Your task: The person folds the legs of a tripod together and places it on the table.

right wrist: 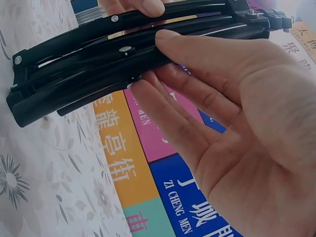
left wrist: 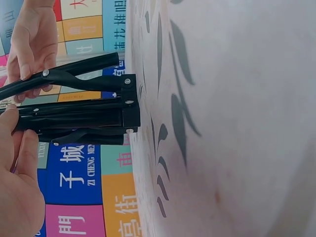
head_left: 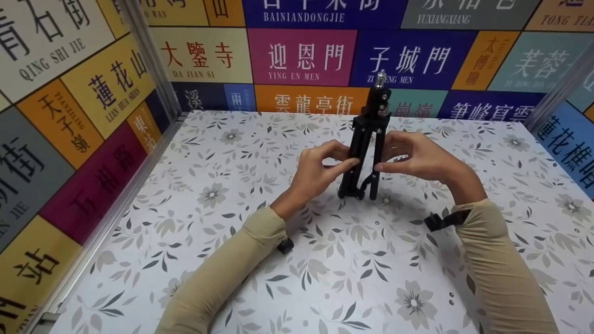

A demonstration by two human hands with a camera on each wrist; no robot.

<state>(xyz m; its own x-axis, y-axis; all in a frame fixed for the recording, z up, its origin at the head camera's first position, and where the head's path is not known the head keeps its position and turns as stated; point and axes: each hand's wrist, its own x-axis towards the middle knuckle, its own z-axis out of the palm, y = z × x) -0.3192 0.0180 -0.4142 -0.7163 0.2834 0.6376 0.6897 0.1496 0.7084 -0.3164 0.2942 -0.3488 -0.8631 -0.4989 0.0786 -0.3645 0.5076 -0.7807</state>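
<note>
A black folding tripod (head_left: 364, 153) stands upright on the floral tabletop (head_left: 352, 273), slightly right of the table's centre and toward the far wall. Its legs are nearly folded together, with the lower ends resting on the table surface; one leg splays slightly outward at the base. A ball-type head with a silver screw (head_left: 381, 79) sits at the top. The left hand (head_left: 320, 174) contacts the tripod from the left side, thumb and fingertips pinching a leg at about mid-height, fingers partly curled. The right hand (head_left: 415, 157) contacts it from the right side; its fingers are extended and only lightly bent, with the fingertips (right wrist: 165, 37) pressing on a leg, as the right wrist view shows. Both forearms wear beige sleeves (head_left: 232, 273), each with a black strap near the wrist. Panels of coloured signs (head_left: 301, 55) bearing Chinese characters enclose the table on the left, far and right sides.
</note>
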